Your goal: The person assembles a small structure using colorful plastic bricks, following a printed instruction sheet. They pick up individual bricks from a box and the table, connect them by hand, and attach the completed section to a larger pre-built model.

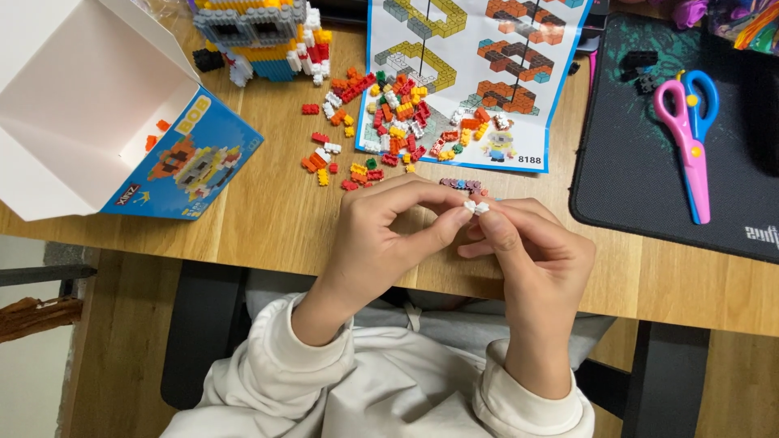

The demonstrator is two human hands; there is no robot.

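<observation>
At the near edge of the wooden desk, in the only view I have, the head camera, I see both hands meeting just above the tabletop. My left hand and my right hand are each pinched on the same tiny white brick piece, thumb and forefinger of each closing on it from either side, so both are grasping and neither is loose. The piece sits at the fingertips, just nearer to me than the instruction sheet, whose lower edge lies beyond the knuckles. A small row of purplish bricks lies between the sheet and the hands. Left of the sheet a scatter of loose red, orange, yellow and white bricks spreads across the wood and onto the sheet's corner. Further left of the sheet stands a part-built yellow and blue brick figure, and beyond that the open box with a couple of orange bricks inside. Right of the sheet, a dark mat carries pink and blue scissors. My worry: the white piece is very small and held only at the fingertips close to the desk edge; a slip while pressing could flick it off onto the lap or floor, and a sleeve could sweep the loose bricks.
</observation>
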